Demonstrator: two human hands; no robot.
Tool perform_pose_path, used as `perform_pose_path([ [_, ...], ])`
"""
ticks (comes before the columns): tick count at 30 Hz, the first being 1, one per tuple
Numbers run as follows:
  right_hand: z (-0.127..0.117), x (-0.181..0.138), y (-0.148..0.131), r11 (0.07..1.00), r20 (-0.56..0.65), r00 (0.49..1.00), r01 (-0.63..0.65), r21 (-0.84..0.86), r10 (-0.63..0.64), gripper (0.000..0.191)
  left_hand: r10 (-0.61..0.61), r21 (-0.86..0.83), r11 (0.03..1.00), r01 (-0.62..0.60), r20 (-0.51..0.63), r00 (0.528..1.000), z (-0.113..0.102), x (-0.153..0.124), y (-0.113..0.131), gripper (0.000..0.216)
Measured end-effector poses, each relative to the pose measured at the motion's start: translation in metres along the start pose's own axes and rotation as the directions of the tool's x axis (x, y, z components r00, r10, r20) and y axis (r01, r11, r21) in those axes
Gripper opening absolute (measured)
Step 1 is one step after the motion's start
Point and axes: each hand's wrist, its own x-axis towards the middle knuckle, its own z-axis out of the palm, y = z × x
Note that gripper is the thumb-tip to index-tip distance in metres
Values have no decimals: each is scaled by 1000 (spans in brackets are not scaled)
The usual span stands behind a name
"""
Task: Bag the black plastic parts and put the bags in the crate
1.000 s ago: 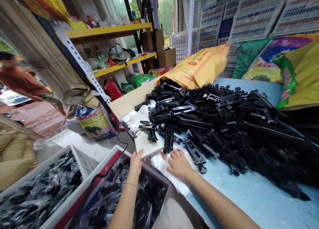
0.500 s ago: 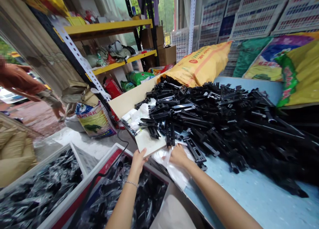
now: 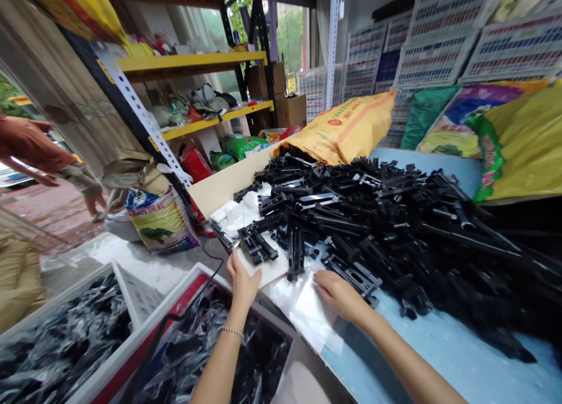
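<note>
At far left, a person in a rust-orange top (image 3: 30, 146) stands on the reddish floor. Nearer, a white crate (image 3: 65, 328) and a red-rimmed crate (image 3: 184, 298) hold black parts in glossy plastic wrap. Behind them, yellow steel shelving (image 3: 193, 61) carries bags and cartons. The left hand (image 3: 241, 284) has open fingers touching the edge of a smooth pale board (image 3: 267, 263), unclenched. The right hand (image 3: 340, 295) lies flat with released fingers on a crinkled clear plastic bag (image 3: 302, 310). Just beyond both hands, a heap of ribbed, glossy black plastic parts (image 3: 373, 234) spreads across the pale blue bench (image 3: 443, 339), below a woven yellow sack (image 3: 346, 123).
</note>
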Motion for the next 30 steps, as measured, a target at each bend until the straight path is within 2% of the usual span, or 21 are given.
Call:
perform_pose_path([
  [2, -8, -7, 9, 998, -23, 999, -44, 42, 45, 32, 101, 64, 992, -107, 95, 990, 5, 12, 15, 98],
  [3, -12, -9, 12, 996, -32, 997, -68, 63, 71, 33, 97, 81, 991, -110, 141, 985, 9, 19, 23, 98],
  [5, -19, -12, 16, 988, -59, 990, -125, 94, 131, 33, 37, 145, 987, -64, 181, 983, 19, 30, 38, 93],
  [7, -23, -10, 15, 978, -91, 977, -183, 101, 193, 33, -26, 239, 971, -11, 149, 989, 29, 39, 49, 91],
  [10, -21, 5, 0, 962, -153, 951, -258, 93, 270, 33, -77, 349, 936, 47, 72, 994, 41, 47, 59, 90],
  [13, -11, 34, -26, 937, -175, 921, -339, 82, 348, 38, -86, 365, 930, 48, 89, 992, 45, 52, 62, 89],
  [16, -2, 66, -49, 876, -117, 868, -478, 61, 482, 61, -55, 346, 938, 5, 134, 989, 46, 54, 62, 88],
  [18, 1, 79, -56, 830, -83, 826, -552, 85, 557, 68, -26, 324, 946, -23, 145, 989, 46, 53, 62, 86],
  [20, -1, 83, -58, 806, -74, 805, -577, 134, 588, 62, 4, 291, 956, -47, 145, 989, 44, 53, 62, 83],
  [25, -26, 62, -44, 823, -106, 831, -507, 257, 545, 46, 52, 174, 982, -79, 155, 987, 30, 57, 58, 75],
  [27, -49, 48, -30, 830, -183, 835, -440, 341, 518, 44, 21, 45, 999, -28, 156, 988, 25, 59, 52, 74],
  [28, -64, 40, -20, 830, -251, 820, -402, 387, 514, 43, -17, -52, 998, 25, 158, 987, 23, 60, 48, 75],
  [30, -101, 20, 3, 826, -421, 734, -343, 447, 532, 43, -107, -260, 954, 150, 172, 979, 23, 58, 42, 77],
])
